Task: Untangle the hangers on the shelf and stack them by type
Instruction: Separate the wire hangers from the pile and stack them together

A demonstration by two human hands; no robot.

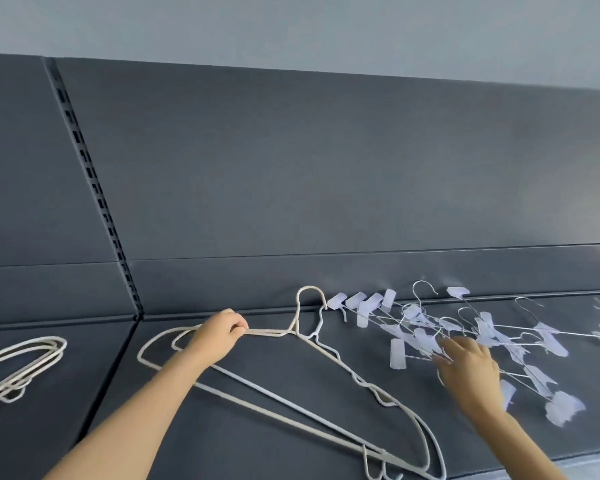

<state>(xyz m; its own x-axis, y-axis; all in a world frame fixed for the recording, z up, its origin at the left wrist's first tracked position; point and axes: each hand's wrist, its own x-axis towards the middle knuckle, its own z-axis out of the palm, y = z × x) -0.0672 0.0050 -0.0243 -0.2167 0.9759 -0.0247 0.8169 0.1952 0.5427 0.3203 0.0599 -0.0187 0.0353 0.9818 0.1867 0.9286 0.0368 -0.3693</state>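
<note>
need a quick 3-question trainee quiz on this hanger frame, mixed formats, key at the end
1. True or false: the left hand grips the white wire hangers.
2. The right hand reaches into: A) the clip hangers B) a basket C) a drawer.
3. Fill in: the separate stack of white hangers lies at the far ___ of the shelf.
Key: 1 true; 2 A; 3 left.
</note>
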